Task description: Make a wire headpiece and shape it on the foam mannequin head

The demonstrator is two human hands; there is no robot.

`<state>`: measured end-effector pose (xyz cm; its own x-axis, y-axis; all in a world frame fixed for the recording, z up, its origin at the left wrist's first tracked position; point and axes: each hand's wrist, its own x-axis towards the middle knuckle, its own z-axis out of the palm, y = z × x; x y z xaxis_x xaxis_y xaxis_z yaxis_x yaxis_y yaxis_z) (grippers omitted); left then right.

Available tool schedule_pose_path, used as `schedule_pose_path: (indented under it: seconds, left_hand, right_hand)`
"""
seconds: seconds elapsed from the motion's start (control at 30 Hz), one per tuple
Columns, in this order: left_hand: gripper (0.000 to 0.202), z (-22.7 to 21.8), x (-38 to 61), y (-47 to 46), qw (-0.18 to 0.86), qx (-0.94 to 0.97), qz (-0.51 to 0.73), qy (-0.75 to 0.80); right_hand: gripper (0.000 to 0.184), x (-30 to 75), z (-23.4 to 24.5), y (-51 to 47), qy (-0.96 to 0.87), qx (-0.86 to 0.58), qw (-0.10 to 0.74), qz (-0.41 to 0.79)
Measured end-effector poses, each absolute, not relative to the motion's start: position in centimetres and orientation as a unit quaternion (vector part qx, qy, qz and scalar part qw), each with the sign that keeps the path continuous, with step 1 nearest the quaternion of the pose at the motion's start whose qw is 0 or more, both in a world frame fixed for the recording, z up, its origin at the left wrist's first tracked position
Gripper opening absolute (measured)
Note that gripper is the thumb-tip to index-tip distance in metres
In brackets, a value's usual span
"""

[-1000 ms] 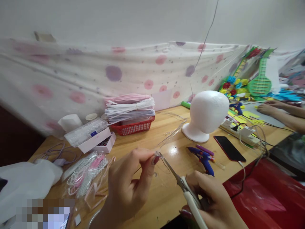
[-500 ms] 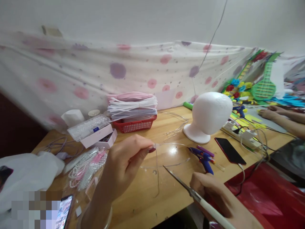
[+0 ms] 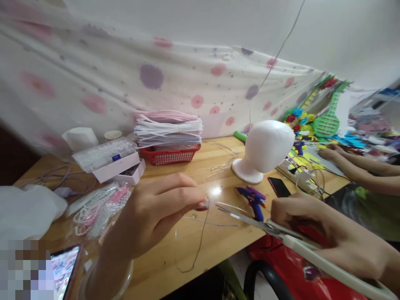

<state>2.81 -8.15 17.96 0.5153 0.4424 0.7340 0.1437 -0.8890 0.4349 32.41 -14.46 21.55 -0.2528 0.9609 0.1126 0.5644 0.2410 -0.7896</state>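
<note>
My left hand (image 3: 162,212) pinches a thin grey strand (image 3: 201,241), thread or fine wire, between thumb and fingertips. The strand hangs below the fingers in a loose curve over the wooden table. In my right hand (image 3: 331,233) is a pair of scissors (image 3: 292,241) with pale handles. Their blades point left, with the tips a short way to the right of my left fingertips. Just beyond the scissors lies a blue glue gun (image 3: 254,202). A white foam head (image 3: 268,143) stands behind it.
A red basket (image 3: 171,156) holds bundled pink and white strips. Left of it sit a clear bead case (image 3: 104,154) and packets of pearl beads (image 3: 100,212). Phones, a power strip (image 3: 289,168) and cables lie about. A co-worker's arms (image 3: 359,166) reach in at right.
My right hand has moved right and slightly up, turning the scissors nearer to level. My left hand still pinches the strand, which now hangs in a wider curve. The view has shifted slightly.
</note>
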Motion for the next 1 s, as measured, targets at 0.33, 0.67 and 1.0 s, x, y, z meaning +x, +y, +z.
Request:
schedule_pose_path:
  seconds: [0.33, 0.67, 1.0]
  left_hand:
    - [0.02, 18.2, 3.0, -8.2, 0.186, 0.862, 0.448, 0.148]
    - [0.019, 18.2, 3.0, -8.1, 0.208, 0.857, 0.453, 0.127]
    - [0.015, 18.0, 3.3, -7.9, 0.207, 0.856, 0.463, 0.099]
  right_hand:
    - [0.042, 33.0, 21.8, -14.7, -0.757, -0.479, 0.176, 0.409]
    - [0.051, 33.1, 22.0, -14.3, -0.777, -0.479, 0.164, 0.374]
    - [0.047, 33.7, 21.7, -14.4, -0.791, -0.489, 0.152, 0.335]
